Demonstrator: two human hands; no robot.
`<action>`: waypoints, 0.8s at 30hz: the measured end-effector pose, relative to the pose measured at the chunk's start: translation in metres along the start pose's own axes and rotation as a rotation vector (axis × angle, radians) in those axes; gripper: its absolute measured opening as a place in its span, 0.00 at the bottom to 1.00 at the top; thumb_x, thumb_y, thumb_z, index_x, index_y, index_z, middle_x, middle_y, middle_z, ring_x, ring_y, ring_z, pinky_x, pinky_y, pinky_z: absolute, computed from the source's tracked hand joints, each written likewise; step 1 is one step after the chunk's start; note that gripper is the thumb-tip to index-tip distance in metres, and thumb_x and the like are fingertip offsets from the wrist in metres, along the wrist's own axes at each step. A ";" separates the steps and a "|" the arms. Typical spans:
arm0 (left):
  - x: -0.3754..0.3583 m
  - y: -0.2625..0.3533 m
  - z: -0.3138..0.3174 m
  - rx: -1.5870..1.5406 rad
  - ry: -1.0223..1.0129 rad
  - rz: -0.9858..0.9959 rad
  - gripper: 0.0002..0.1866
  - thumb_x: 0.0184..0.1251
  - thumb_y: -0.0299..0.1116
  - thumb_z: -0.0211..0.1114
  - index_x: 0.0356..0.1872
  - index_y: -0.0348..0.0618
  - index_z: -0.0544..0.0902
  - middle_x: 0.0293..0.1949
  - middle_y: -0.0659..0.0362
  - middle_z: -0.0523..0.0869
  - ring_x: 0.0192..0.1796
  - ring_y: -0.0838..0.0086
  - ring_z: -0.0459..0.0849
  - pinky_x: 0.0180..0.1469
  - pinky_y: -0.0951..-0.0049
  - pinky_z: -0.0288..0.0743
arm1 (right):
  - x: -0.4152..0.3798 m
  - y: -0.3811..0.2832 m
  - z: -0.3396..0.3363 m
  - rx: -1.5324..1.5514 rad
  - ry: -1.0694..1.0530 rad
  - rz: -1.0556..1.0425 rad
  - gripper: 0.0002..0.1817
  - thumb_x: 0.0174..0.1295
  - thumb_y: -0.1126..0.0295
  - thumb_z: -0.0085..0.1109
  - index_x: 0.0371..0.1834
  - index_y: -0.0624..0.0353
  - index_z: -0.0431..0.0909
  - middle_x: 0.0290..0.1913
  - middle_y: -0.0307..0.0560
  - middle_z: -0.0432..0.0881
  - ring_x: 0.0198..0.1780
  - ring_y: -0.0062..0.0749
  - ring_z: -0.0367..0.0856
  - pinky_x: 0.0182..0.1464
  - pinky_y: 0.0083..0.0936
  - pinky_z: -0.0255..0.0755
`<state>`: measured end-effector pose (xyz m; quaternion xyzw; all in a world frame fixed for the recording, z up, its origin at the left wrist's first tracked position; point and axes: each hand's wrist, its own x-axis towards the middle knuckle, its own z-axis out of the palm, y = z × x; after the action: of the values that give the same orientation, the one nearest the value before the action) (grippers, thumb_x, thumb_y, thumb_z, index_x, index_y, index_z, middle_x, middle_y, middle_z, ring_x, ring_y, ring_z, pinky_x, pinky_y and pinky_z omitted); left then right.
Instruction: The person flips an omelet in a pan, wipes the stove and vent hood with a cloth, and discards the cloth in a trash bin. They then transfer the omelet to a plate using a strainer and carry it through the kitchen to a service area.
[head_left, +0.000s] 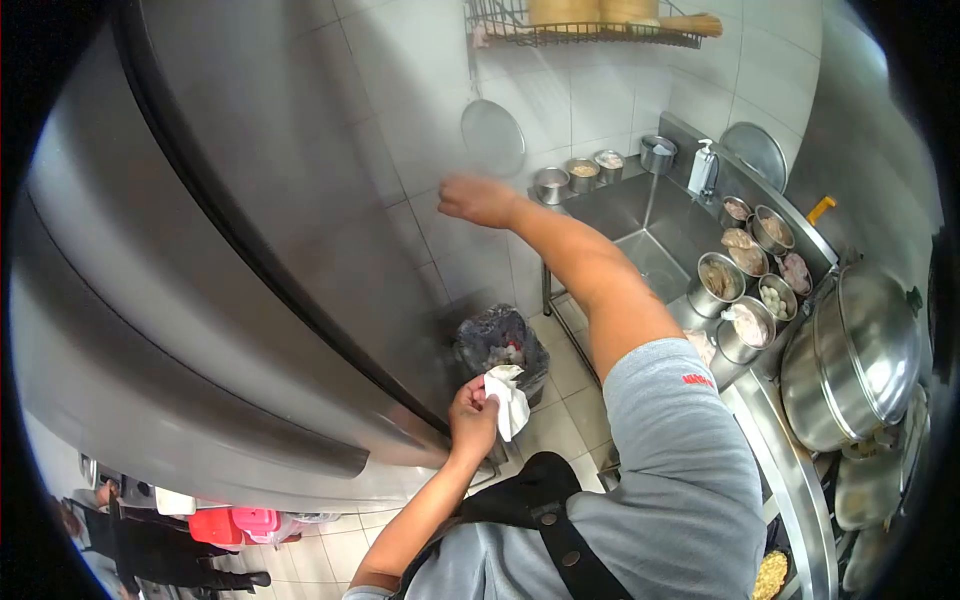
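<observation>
My left hand pinches a crumpled white piece of paper towel between thumb and fingers. The paper hangs over the near rim of a bin lined with a dark bag, with some rubbish showing inside. My right hand is stretched out ahead at the end of a raised arm, in front of the tiled wall, near a hanging round metal lid. Its fingers look curled but are blurred by motion, and nothing shows in them.
A large steel fridge rises on the left. Right of the bin, water runs into a steel sink. Several metal pots of food stand beside it, near a large domed steel pot. A wire shelf hangs above. Another person stands lower left.
</observation>
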<state>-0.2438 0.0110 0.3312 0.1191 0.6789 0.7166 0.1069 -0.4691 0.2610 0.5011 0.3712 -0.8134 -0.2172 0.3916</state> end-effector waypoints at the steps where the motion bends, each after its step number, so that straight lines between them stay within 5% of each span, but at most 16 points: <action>1: 0.000 0.000 0.000 0.017 0.005 0.000 0.16 0.60 0.19 0.56 0.51 0.30 0.74 0.34 0.62 0.81 0.32 0.85 0.77 0.36 0.84 0.71 | -0.001 0.000 -0.001 -0.005 0.013 -0.003 0.12 0.56 0.69 0.51 0.44 0.50 0.77 0.44 0.39 0.74 0.56 0.32 0.70 0.62 0.28 0.62; 9: 0.001 -0.008 -0.002 0.050 0.030 -0.017 0.18 0.61 0.16 0.52 0.54 0.29 0.72 0.42 0.58 0.82 0.40 0.81 0.80 0.44 0.82 0.72 | -0.004 -0.008 -0.004 0.032 0.067 -0.003 0.11 0.56 0.69 0.50 0.42 0.53 0.78 0.40 0.41 0.73 0.52 0.35 0.72 0.57 0.28 0.66; 11: 0.003 -0.011 -0.003 0.058 0.043 -0.014 0.18 0.61 0.16 0.52 0.54 0.29 0.71 0.42 0.58 0.82 0.41 0.81 0.80 0.45 0.83 0.72 | -0.010 -0.015 0.012 0.280 0.081 0.313 0.13 0.55 0.74 0.51 0.44 0.57 0.77 0.43 0.45 0.74 0.52 0.40 0.73 0.53 0.32 0.70; 12: 0.004 -0.013 -0.004 0.056 0.044 0.008 0.19 0.62 0.18 0.54 0.55 0.28 0.71 0.39 0.60 0.81 0.38 0.83 0.78 0.42 0.84 0.72 | -0.015 -0.018 0.019 0.280 0.086 0.310 0.13 0.55 0.74 0.51 0.44 0.57 0.77 0.43 0.45 0.74 0.52 0.40 0.73 0.53 0.32 0.70; 14: 0.004 -0.014 -0.003 0.053 0.053 0.034 0.20 0.62 0.19 0.55 0.56 0.28 0.71 0.37 0.62 0.81 0.35 0.85 0.77 0.39 0.85 0.71 | -0.027 -0.026 0.033 0.371 0.366 0.820 0.17 0.48 0.75 0.61 0.44 0.61 0.76 0.46 0.49 0.76 0.51 0.44 0.74 0.51 0.35 0.72; 15: 0.003 -0.013 -0.002 0.057 0.065 0.048 0.19 0.62 0.19 0.54 0.56 0.28 0.71 0.38 0.60 0.82 0.37 0.83 0.78 0.41 0.83 0.72 | -0.032 -0.032 0.037 0.373 0.369 0.815 0.17 0.48 0.75 0.61 0.44 0.61 0.76 0.46 0.49 0.76 0.51 0.44 0.74 0.51 0.35 0.72; 17: 0.002 -0.009 -0.001 0.064 0.077 0.067 0.19 0.63 0.19 0.53 0.56 0.28 0.72 0.39 0.59 0.82 0.40 0.81 0.79 0.43 0.82 0.72 | -0.042 -0.046 0.046 0.548 0.393 1.403 0.25 0.39 0.74 0.71 0.45 0.60 0.75 0.45 0.50 0.78 0.49 0.45 0.76 0.52 0.34 0.71; 18: 0.001 -0.004 -0.001 0.123 0.080 0.051 0.18 0.63 0.19 0.53 0.55 0.28 0.73 0.40 0.58 0.83 0.42 0.79 0.80 0.45 0.80 0.72 | -0.047 -0.048 0.053 0.549 0.398 1.400 0.25 0.39 0.74 0.71 0.45 0.60 0.75 0.45 0.50 0.78 0.49 0.45 0.76 0.52 0.34 0.71; 20: 0.001 -0.003 0.000 0.187 0.078 0.040 0.17 0.63 0.19 0.52 0.54 0.29 0.74 0.41 0.56 0.83 0.44 0.77 0.80 0.48 0.78 0.72 | -0.055 -0.051 0.065 1.044 0.531 1.968 0.32 0.35 0.70 0.77 0.48 0.61 0.74 0.40 0.47 0.79 0.45 0.42 0.78 0.52 0.33 0.71; 24: 0.003 -0.004 0.004 -0.011 0.164 -0.056 0.15 0.65 0.23 0.51 0.51 0.31 0.76 0.41 0.56 0.83 0.42 0.76 0.80 0.47 0.76 0.72 | -0.071 -0.077 0.048 1.389 0.818 1.982 0.34 0.40 0.73 0.75 0.53 0.64 0.71 0.41 0.44 0.79 0.43 0.34 0.78 0.51 0.29 0.71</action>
<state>-0.2454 0.0156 0.3278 0.0403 0.6844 0.7245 0.0717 -0.4442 0.2706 0.3893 -0.2263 -0.5040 0.7652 0.3306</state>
